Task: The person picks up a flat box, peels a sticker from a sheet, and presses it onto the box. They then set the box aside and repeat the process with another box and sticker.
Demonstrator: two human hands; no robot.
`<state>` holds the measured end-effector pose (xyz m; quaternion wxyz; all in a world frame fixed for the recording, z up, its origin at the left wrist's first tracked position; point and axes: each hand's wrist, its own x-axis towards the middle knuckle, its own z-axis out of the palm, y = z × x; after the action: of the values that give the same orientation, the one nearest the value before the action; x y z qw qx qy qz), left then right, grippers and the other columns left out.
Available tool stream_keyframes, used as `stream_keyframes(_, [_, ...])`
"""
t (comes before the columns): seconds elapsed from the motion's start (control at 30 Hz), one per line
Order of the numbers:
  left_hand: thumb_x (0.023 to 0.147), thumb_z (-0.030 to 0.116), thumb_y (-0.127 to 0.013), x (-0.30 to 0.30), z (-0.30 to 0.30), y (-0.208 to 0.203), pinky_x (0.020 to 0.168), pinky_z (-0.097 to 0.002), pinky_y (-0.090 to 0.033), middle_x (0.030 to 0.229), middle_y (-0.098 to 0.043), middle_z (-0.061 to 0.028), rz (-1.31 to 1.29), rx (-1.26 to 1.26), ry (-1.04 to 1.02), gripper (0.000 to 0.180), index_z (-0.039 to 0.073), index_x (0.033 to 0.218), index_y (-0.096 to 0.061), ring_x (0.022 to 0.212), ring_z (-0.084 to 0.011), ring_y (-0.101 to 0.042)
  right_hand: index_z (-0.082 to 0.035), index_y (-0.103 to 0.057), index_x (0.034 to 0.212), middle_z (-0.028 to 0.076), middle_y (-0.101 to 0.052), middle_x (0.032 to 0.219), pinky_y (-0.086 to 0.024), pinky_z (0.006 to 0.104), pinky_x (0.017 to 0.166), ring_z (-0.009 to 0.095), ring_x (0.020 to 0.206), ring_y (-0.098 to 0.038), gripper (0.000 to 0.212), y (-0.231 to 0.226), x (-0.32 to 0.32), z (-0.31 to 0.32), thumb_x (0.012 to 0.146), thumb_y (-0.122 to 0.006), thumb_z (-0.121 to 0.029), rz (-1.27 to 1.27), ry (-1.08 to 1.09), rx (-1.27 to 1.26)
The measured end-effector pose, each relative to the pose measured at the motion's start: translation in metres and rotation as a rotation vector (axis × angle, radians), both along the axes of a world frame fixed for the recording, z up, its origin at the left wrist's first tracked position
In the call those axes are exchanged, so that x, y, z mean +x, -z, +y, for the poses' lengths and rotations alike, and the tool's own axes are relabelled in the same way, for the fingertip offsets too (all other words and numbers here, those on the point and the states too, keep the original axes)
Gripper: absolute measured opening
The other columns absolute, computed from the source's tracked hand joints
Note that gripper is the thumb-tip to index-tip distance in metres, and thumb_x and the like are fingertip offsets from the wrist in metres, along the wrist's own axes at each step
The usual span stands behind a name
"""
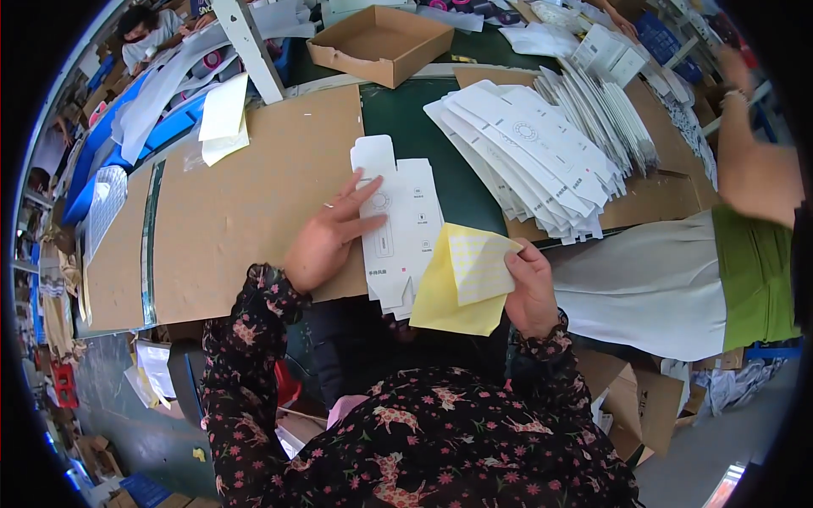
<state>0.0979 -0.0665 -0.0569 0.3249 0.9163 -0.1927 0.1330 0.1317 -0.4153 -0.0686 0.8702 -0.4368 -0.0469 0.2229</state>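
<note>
The left hand (pixel 326 237) lies flat and unclenched, palm down, with its fingers spread over the left edge of a flat white carton blank (pixel 398 224), pinning it to the desk (pixel 406 110); it grips nothing. The blank is an unfolded box with small grey printed marks and a tab at its upper end, and it lies partly on a large brown cardboard sheet (pixel 246 195) and partly on the dark green desk surface. The right hand (pixel 529 288) is closed on a yellow backing sheet (pixel 461 288), pinching its right edge between thumb and fingers; the sheet is folded back on itself, so that a panel with rows of small pale stickers faces up, and its lower left corner overlaps the bottom end of the carton blank. To the upper right, well apart from both hands, a fanned stack of white carton blanks (pixel 533 144) spreads across the desk and another brown cardboard piece. Beyond it, near the top edge, an open, shallow brown cardboard box (pixel 381 42) sits on the desk. Pale yellow sheets (pixel 224 118) rest at the far left end of the cardboard sheet. At the right stands another person in a green top and white skirt (pixel 652 284), one arm raised toward the shelves.
</note>
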Motion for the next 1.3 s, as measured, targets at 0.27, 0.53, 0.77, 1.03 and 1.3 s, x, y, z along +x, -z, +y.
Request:
stream_keyframes(0.27, [0.096, 0.007, -0.067, -0.028, -0.044, 0.013, 0.122, -0.0647, -0.027, 0.137, -0.066, -0.0217, 0.074, -0.001, -0.339, 0.062, 0.002, 0.153, -0.043, 0.131, -0.0413, -0.06, 0.001, -0.064, 0.121, 0.009, -0.072, 0.119, -0.053, 0.0324, 0.1, 0.015, 0.108, -0.069, 0.019, 0.007, 0.022, 0.032, 0.105, -0.062, -0.007, -0.04, -0.065, -0.039])
stream_keyframes(0.53, [0.1, 0.008, -0.063, -0.025, -0.061, 0.004, 0.122, -0.0581, -0.03, 0.133, -0.067, -0.0223, 0.152, -0.183, -0.117, 0.061, 0.0, 0.155, -0.039, 0.125, -0.0374, -0.063, 0.002, -0.065, 0.121, 0.006, -0.072, 0.114, -0.052, 0.0286, 0.097, 0.011, 0.105, -0.067, 0.019, 0.004, 0.035, 0.038, 0.104, -0.065, -0.006, -0.105, -0.061, -0.168])
stream_keyframes(0.77, [0.103, 0.003, -0.06, -0.025, -0.052, -0.009, 0.113, -0.0402, -0.044, 0.135, -0.066, -0.0176, 0.318, -0.756, -0.165, 0.052, -0.001, 0.152, -0.043, 0.12, -0.0242, -0.066, 0.003, -0.066, 0.123, 0.007, -0.073, 0.114, -0.052, 0.0264, 0.095, 0.009, 0.104, -0.067, 0.023, -0.012, 0.034, 0.03, 0.101, -0.069, -0.005, -0.222, 0.03, -0.392])
stream_keyframes(1.03, [0.093, 0.0, -0.078, -0.019, -0.081, -0.032, 0.094, -0.0315, -0.055, 0.113, -0.073, -0.0092, 0.361, -1.039, -0.207, 0.034, -0.002, 0.125, -0.066, 0.106, -0.0159, -0.069, 0.004, -0.068, 0.122, 0.005, -0.074, 0.108, -0.052, 0.0272, 0.097, 0.01, 0.099, -0.067, 0.023, -0.037, 0.015, 0.047, 0.1, -0.071, -0.003, -0.497, -0.069, -0.546])
stream_keyframes(1.3, [0.089, 0.0, -0.082, -0.028, -0.069, -0.028, 0.094, -0.0293, -0.054, 0.106, -0.073, -0.0049, 0.478, -0.957, -0.22, 0.025, -0.002, 0.111, -0.072, 0.105, -0.0125, -0.067, 0.003, -0.074, 0.11, 0.003, -0.074, 0.099, -0.051, 0.0269, 0.095, 0.01, 0.094, -0.065, 0.016, -0.039, 0.008, 0.044, 0.096, -0.076, -0.005, -0.703, -0.051, -0.706])
